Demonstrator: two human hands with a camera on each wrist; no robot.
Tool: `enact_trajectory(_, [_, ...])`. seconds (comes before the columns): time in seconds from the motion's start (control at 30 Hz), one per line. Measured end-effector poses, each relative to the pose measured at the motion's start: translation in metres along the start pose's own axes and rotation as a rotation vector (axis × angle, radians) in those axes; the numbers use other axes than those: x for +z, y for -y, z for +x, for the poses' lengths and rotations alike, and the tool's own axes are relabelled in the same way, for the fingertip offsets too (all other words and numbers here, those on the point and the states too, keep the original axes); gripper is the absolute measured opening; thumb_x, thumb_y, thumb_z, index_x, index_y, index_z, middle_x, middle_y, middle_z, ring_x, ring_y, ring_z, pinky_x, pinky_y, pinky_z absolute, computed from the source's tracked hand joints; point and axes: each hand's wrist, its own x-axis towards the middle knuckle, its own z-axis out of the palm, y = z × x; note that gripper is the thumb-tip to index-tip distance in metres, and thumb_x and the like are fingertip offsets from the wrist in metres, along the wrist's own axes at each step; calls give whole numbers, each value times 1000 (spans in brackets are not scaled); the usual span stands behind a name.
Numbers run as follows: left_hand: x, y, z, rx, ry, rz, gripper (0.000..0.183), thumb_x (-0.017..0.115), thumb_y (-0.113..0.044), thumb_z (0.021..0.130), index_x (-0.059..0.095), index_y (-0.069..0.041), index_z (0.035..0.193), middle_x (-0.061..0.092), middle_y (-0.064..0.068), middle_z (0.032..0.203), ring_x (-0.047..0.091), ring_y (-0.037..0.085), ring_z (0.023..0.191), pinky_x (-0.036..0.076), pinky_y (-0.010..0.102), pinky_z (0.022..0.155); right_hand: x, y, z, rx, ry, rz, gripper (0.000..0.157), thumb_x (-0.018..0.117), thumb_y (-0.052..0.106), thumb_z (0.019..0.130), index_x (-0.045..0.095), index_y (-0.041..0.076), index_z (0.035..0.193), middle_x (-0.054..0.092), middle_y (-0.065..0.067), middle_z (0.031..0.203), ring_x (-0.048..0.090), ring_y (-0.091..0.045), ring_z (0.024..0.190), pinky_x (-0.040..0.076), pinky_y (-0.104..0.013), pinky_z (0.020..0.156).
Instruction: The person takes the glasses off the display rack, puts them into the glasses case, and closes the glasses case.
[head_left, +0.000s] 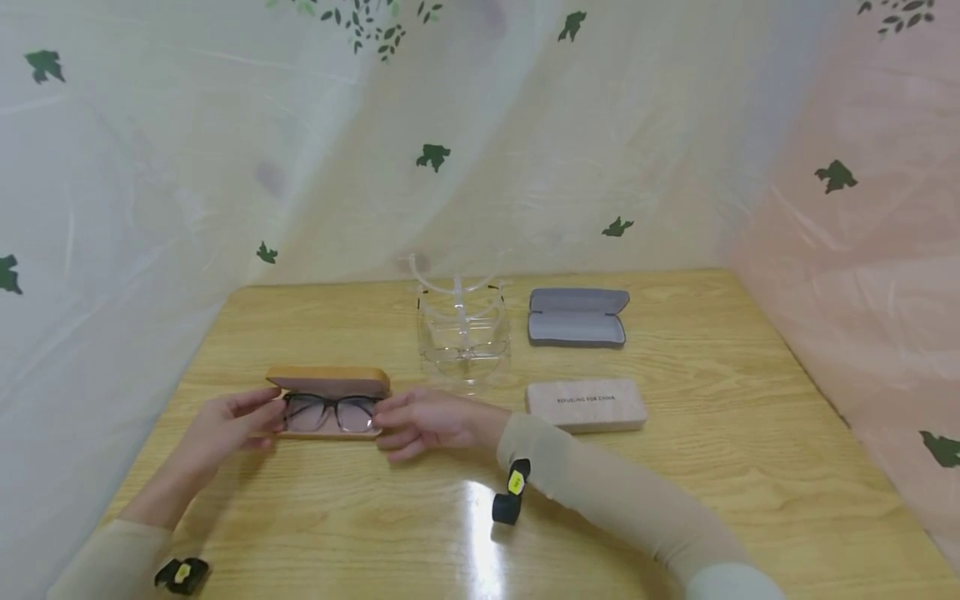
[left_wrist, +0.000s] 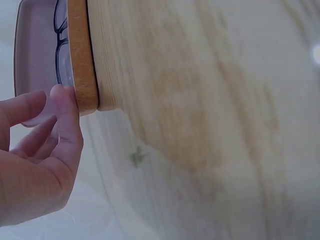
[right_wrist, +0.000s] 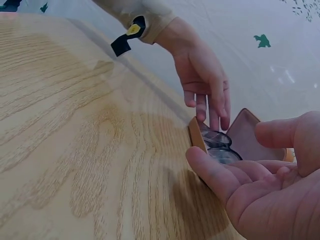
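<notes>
Black-framed eyeglasses [head_left: 330,412] lie in an open orange-brown glasses case [head_left: 330,375] with a pinkish lining, at the left of the table. My left hand [head_left: 228,423] is at the case's left end. In the left wrist view, a fingertip of that left hand [left_wrist: 45,145] touches the case's front wall [left_wrist: 82,60], with the thumb apart from it. My right hand [head_left: 427,419] is at the right end, its fingertips by the lens edge. In the right wrist view, this right hand [right_wrist: 270,185] has its thumb spread from the fingers, which lie along the case. Neither hand plainly pinches anything.
A clear display stand [head_left: 461,333] bears thin-framed glasses [head_left: 465,352] behind my right hand. An open grey case [head_left: 577,327] sits at the back right. A closed pale case with printed lettering [head_left: 587,406] lies near my right forearm. A patterned curtain [head_left: 480,167] borders the table.
</notes>
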Motion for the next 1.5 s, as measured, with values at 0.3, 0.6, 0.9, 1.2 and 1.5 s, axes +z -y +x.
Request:
enact_trajectory(0.3, [-2,-3,0,-9,27,-68,62,60,-20,104,36,22,143,73,1,107,71,11,89,62,33,78,-3,2,-2,-4,-14,1,56,56,8,103,34,-8,152,54,-25,140,56,-42,127,56,-46,95])
enact_trajectory(0.6, [-17,-6,-1,-77,60,14,79,47,-44,107,17,15,151,34,37,147,60,34,118,60,40,88,-15,20,-11,-87,-121,-11,54,58,13,103,38,-3,152,52,-23,144,56,-45,126,55,-47,96])
enact_trajectory(0.9, [-18,-16,9,-101,159,5,85,33,-55,108,10,10,156,20,38,156,32,53,140,57,45,93,-7,15,-1,-75,-168,-72,77,62,26,103,19,-8,157,37,-26,156,45,-46,136,48,-50,105])
enact_trajectory(1.2, [-13,-25,17,-148,191,12,88,36,-59,106,9,5,159,16,37,159,24,56,143,55,52,95,-1,19,7,-97,-170,-35,68,58,33,104,33,-7,153,55,-24,141,54,-42,129,49,-49,105])
enact_trajectory(1.5, [-12,-25,20,-161,183,-24,87,37,-57,106,9,7,158,15,36,159,25,53,143,56,49,95,-5,22,18,-105,-212,-52,64,56,36,105,39,-6,150,56,-23,139,55,-41,128,50,-49,104])
